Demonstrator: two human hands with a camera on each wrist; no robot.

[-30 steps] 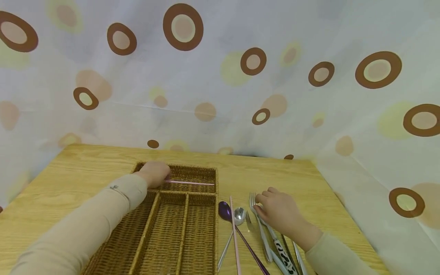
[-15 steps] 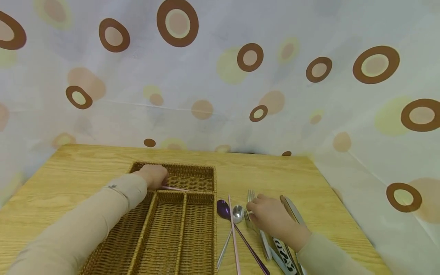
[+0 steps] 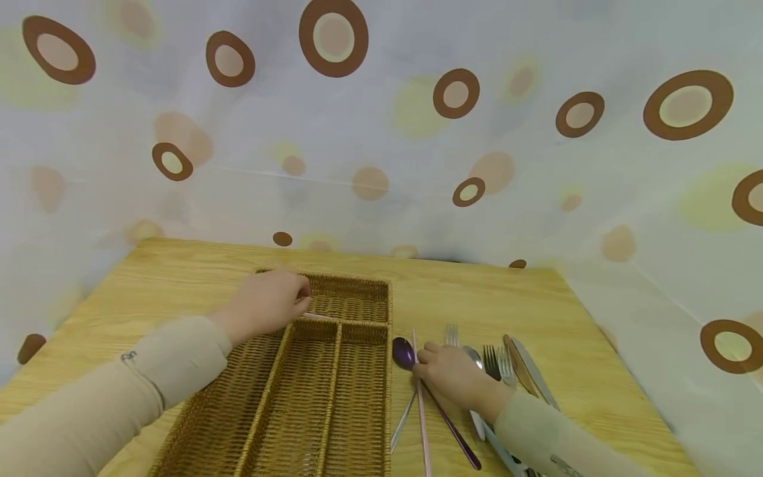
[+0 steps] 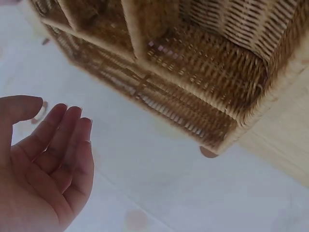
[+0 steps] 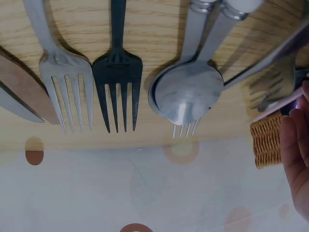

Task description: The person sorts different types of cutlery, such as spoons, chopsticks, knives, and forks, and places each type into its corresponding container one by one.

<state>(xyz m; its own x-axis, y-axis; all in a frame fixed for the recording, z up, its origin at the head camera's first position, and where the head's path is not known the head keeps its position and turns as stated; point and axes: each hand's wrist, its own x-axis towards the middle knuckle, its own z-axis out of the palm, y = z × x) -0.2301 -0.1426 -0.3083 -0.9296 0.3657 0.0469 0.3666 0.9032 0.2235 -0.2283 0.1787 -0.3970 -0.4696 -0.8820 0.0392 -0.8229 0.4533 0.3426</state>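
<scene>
My left hand [image 3: 265,301] is over the back left of the woven cutlery tray [image 3: 390,397]; in the left wrist view its fingers [image 4: 79,169] are loosely curled, holding nothing. A pink chopstick [image 3: 318,316] lies in the tray's rear compartment, mostly hidden by the hand. My right hand [image 3: 456,374] reaches over the cutlery, fingertips right at a second pink chopstick [image 3: 422,417] that crosses a purple spoon [image 3: 403,353]. In the right wrist view this chopstick [image 5: 277,106] runs between the thumb and the straight fingers [image 5: 289,135], which stand apart. The hand hides a silver spoon.
Right of the tray lie a fork [image 3: 452,334], a spoon [image 3: 473,356], a black fork [image 3: 491,362], another silver fork [image 3: 506,364], a brown-toned knife [image 3: 520,366] and a silver knife [image 3: 533,371]. A patterned cloth [image 3: 369,132] hangs behind the wooden table [image 3: 197,265].
My left hand has let go of the pink chopstick, which lies in the rear compartment, and has lifted. The right hand has moved left from the forks to the other pink chopstick.
</scene>
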